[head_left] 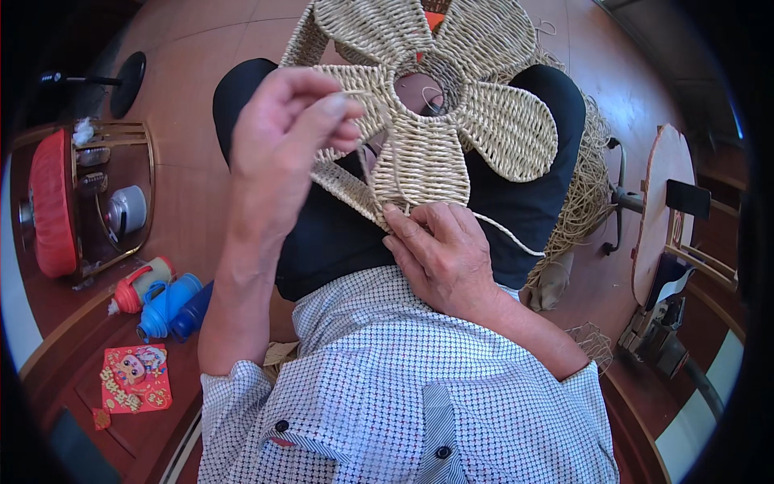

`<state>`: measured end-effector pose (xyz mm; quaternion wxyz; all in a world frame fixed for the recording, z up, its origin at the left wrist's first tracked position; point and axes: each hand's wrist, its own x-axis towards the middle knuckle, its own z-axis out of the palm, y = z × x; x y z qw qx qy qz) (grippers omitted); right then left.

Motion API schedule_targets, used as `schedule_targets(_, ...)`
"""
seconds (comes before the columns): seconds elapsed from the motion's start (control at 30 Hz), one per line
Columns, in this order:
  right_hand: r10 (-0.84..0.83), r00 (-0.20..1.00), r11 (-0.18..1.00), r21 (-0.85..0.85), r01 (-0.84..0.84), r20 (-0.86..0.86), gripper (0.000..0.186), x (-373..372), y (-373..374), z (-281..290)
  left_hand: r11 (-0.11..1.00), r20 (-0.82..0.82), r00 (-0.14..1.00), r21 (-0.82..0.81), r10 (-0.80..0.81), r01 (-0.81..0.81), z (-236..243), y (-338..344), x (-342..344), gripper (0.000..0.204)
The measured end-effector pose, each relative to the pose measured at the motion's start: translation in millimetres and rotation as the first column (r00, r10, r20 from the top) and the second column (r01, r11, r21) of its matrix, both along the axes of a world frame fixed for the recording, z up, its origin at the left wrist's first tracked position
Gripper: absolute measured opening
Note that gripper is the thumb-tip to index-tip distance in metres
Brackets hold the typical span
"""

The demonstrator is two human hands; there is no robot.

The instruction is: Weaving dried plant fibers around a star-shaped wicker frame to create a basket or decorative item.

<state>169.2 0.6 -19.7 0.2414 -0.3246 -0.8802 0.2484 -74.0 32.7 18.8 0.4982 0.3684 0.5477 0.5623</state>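
A flower-shaped piece woven from pale straw cord (pixel 419 165) rests across my lap, with several broad petals round an open ring in the middle. A woven side bar (pixel 348 194) slants to the lower petal's edge. My left hand (pixel 282 149) is raised over the left petals, its fingers curled closed on a thin strand of cord that runs down to the lower petal's edge. At that edge my right hand (pixel 447 254) grips the weave, thumb and fingers pressed together. A pale cord end (pixel 512 234) sticks out to the right from beneath it. The right fingertips are partly hidden.
A heap of loose straw cord (pixel 587 185) lies on the floor at right, near a round-topped stand (pixel 665 214). On the left are a rack with a red cushion (pixel 52 202), a kettle (pixel 127 211), red and blue flasks (pixel 171 302) and a red paper decoration (pixel 137 379).
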Motion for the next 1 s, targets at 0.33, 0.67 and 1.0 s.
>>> schedule_targets(0.33, -0.014, 0.989, 0.998, -0.062, 0.023, 0.147, 0.038, -6, 2, 5, 0.945, -0.277, 0.905, -0.046, -0.322, 0.322, 17, 3, 42, 0.009)
schedule_targets(0.67, -0.049, 0.993, 0.99, -0.126, 0.063, 0.11, 0.031, -8, 4, 3, 0.982, -0.01, 0.997, -0.177, -0.076, 0.073, 15, -42, 15, 0.02)
schedule_targets(1.0, -0.09, 0.992, 0.992, -0.082, 0.097, 0.083, 0.036, -9, 0, 5, 0.921, -0.396, 0.88, -0.374, -0.262, 0.106, -10, -68, 41, 0.059)
